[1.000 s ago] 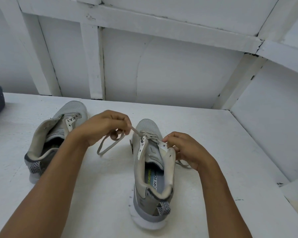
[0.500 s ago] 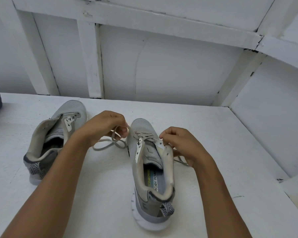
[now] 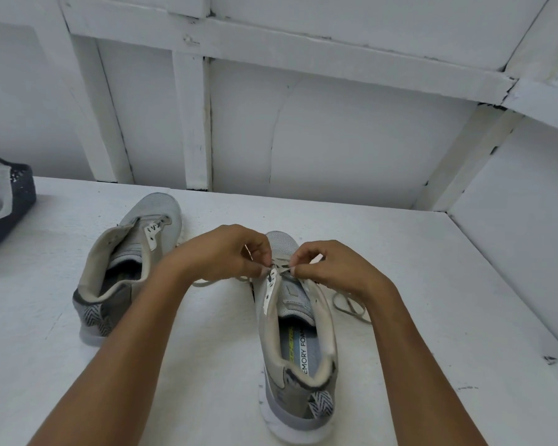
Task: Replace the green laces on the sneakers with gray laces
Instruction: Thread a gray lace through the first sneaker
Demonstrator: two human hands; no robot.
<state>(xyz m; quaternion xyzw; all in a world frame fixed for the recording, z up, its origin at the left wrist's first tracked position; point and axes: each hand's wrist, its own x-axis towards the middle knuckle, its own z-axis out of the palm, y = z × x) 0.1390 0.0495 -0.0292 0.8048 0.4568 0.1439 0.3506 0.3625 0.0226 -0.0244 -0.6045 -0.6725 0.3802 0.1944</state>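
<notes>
Two grey sneakers stand on a white table (image 3: 416, 252), heels toward me. The right sneaker (image 3: 295, 342) carries a gray lace (image 3: 279, 267) threaded through its lowest eyelets near the toe. My left hand (image 3: 226, 255) pinches the lace at the left eyelet row, and a loose end trails on the table to the left. My right hand (image 3: 332, 268) pinches the lace at the right eyelet row, with the other loose end (image 3: 351, 309) lying beside the shoe. The left sneaker (image 3: 126, 262) has no lace. No green lace is in view.
A dark navy shoe (image 3: 4, 201) lies at the table's far left edge. White panelled walls close off the back and right side of the table, and the table's right edge runs diagonally at the lower right.
My left hand has moved right and lower, from holding the lace out to the side to pinching it at the eyelets. Both hands now meet over the toe end of the right sneaker.
</notes>
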